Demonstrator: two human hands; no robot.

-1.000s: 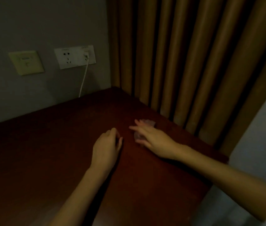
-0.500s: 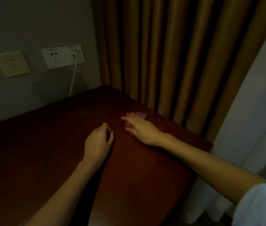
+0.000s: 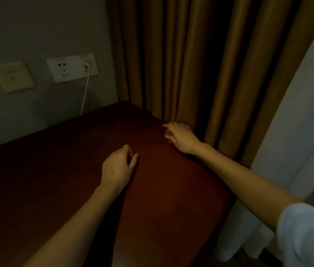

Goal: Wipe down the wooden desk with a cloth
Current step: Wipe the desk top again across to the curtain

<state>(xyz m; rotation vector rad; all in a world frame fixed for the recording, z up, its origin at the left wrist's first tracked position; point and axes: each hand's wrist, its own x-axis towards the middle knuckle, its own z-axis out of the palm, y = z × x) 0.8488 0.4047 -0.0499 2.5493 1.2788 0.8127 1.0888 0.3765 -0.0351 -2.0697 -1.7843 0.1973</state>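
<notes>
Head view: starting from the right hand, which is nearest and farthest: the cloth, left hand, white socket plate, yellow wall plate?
1. Cloth, under the right hand, by the curtain.
2. Left hand, on the desk to its left.
3. White socket plate, on the wall behind.
4. Yellow wall plate, farther left on that wall.

No legible text anywhere (socket plate [image 3: 72, 68] markings too dim, blurred).

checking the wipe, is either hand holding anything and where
The right hand presses flat on top of the cloth, no curled grip; the left hand holds nothing.
</notes>
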